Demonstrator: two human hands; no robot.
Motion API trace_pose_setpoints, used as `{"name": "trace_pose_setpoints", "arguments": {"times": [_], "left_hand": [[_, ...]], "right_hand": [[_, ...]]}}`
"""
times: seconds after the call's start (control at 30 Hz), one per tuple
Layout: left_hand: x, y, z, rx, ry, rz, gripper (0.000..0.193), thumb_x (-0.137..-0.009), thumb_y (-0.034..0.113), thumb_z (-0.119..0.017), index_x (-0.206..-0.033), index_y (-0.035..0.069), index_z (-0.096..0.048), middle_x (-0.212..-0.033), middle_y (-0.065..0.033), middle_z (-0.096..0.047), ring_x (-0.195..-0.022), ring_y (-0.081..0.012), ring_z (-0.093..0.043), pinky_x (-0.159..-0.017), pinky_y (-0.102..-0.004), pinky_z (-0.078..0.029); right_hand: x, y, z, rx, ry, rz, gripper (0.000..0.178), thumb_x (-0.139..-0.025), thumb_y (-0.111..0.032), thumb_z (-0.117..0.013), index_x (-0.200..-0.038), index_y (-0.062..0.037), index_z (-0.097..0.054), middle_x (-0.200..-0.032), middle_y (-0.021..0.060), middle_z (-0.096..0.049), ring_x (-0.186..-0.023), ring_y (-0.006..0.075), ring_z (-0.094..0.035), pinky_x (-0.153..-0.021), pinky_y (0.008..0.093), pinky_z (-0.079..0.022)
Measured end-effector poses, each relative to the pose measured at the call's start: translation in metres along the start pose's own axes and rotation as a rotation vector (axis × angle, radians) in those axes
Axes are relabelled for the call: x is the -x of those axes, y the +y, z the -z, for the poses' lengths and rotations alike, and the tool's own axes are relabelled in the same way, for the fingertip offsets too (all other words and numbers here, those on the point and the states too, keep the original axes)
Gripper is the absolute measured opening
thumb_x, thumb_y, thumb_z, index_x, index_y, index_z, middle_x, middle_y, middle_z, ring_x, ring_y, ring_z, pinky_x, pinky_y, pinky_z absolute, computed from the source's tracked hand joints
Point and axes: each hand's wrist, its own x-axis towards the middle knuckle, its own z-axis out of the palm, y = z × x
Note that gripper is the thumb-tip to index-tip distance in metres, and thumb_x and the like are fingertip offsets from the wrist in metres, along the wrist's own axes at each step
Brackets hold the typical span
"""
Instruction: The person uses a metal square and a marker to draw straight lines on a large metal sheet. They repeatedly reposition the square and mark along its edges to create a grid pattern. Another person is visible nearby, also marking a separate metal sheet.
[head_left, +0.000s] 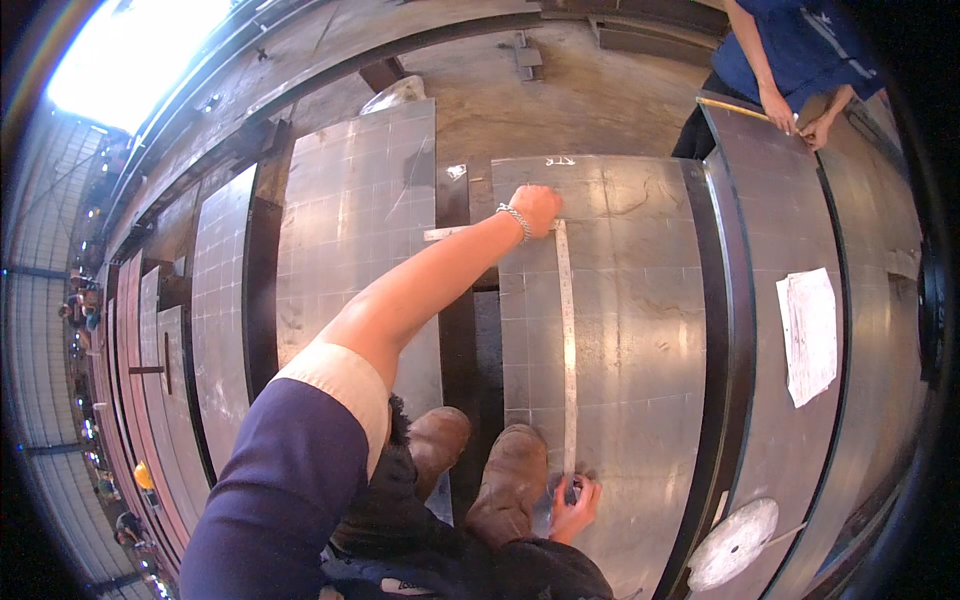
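Note:
An L-shaped steel square [568, 345] with graduation marks lies on a grey metal plate [640, 400] under me. My left hand [537, 208], a chain bracelet on its wrist, reaches forward to the square's far corner. Its fingers are curled and closed, and what they hold, if anything, is hidden. The square's short leg passes partly beneath my left wrist and juts out leftward over the gap beside the plate. Close to my boots, my right hand [575, 510] is at the near end of the long leg. Its fingers bend round a small dark thing I cannot make out. Thin pale lines cross the plate.
Another lined plate [350, 240] lies to the left, across a gap beside my boots [508, 480]. On the right, a long beam [770, 240] carries paper sheets [808, 335] and a round whitish disc [733, 545]. A co-worker [795, 60] holds a yellow tape measure [738, 107] across its far end.

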Motion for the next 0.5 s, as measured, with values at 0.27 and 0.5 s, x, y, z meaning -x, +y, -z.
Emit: {"name": "trace_pose_setpoints", "arguments": {"times": [0.27,0.5], "left_hand": [[-0.006,0.008,-0.001,-0.041,-0.018,-0.007,0.029,-0.087,0.032,-0.068,-0.099,0.006,-0.071,-0.098,-0.0192,-0.073,-0.097,-0.0382,-0.072,-0.082,-0.0484,-0.059],[0.005,-0.005,0.006,0.141,0.038,-0.038,0.021,-0.078,0.018,-0.077,-0.093,0.007,-0.069,-0.092,-0.0139,-0.074,-0.092,-0.0354,-0.072,-0.08,-0.0457,-0.057]], "right_hand": [[-0.003,0.006,0.004,-0.033,0.014,-0.005,0.026,-0.081,-0.018,-0.082,-0.1,-0.0088,-0.067,-0.092,0.01,-0.061,-0.079,0.0283,-0.066,-0.066,0.0377,-0.053],[-0.003,-0.004,0.002,-0.058,0.002,-0.048,0.025,-0.081,-0.02,-0.083,-0.099,-0.0107,-0.069,-0.092,0.0073,-0.062,-0.077,0.0261,-0.067,-0.064,0.0371,-0.054]]}}
